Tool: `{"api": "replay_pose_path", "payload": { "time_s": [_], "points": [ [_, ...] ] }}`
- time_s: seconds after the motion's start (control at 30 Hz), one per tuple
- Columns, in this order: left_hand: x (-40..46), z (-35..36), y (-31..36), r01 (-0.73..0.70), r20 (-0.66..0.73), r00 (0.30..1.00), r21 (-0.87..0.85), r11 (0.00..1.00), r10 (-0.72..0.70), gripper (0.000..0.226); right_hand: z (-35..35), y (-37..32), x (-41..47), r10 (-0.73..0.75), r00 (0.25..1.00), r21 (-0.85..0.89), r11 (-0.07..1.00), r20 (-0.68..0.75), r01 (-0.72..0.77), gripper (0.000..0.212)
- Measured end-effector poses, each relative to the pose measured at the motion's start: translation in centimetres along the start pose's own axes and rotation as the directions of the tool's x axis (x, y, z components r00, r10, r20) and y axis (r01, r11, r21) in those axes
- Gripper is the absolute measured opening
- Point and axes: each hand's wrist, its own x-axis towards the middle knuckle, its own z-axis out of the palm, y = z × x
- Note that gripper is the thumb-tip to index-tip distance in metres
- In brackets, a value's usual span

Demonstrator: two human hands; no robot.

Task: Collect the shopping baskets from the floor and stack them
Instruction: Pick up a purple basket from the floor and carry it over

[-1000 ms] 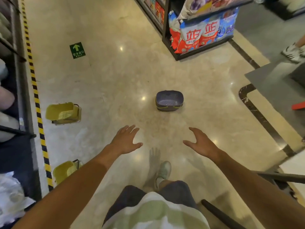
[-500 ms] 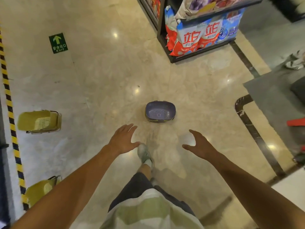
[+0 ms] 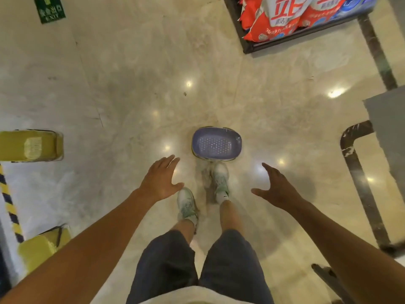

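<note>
A purple shopping basket stands upright on the marble floor just ahead of my feet, its perforated bottom showing. My left hand hovers with spread fingers to the lower left of it and holds nothing. My right hand hovers to the lower right of it, fingers straight, also empty. Neither hand touches the basket. A yellow basket lies on the floor at the left edge. Another yellow basket sits at the lower left, partly hidden by my left forearm.
A black shelf with red and blue bags stands at the upper right. Yellow-black hazard tape runs along the left edge. A green exit sign is stuck to the floor. A grey mat lies at right.
I have walked forward: the purple basket is now right at my feet and larger in view. Both hands stay open and empty, now flanking the basket's near side.
</note>
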Motion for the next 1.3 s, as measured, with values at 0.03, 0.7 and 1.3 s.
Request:
{"api": "replay_pose_path", "payload": {
  "time_s": [0.03, 0.7, 1.3],
  "points": [
    [1.4, 0.5, -0.1, 0.009, -0.006, 1.0, -0.014, 1.0, -0.009, 0.089, 0.2, 0.4, 1.9, -0.006, 1.0, 0.007, 1.0, 0.001, 0.006, 0.101],
    [39.0, 25.7, -9.3, 0.191, 0.05, 0.98, -0.528, 0.828, -0.194, 0.127, 18.2, 14.7, 42.9, 0.046, 0.996, 0.114, 0.992, 0.075, -0.055, 0.153],
    [30.8, 13.5, -7.0, 0.002, -0.132, 0.973, -0.815, 0.58, -0.189, 0.116, 9.2, 7.5, 36.6, -0.295, 0.954, 0.348, 0.89, -0.055, 0.295, 0.136]
  ]
}}
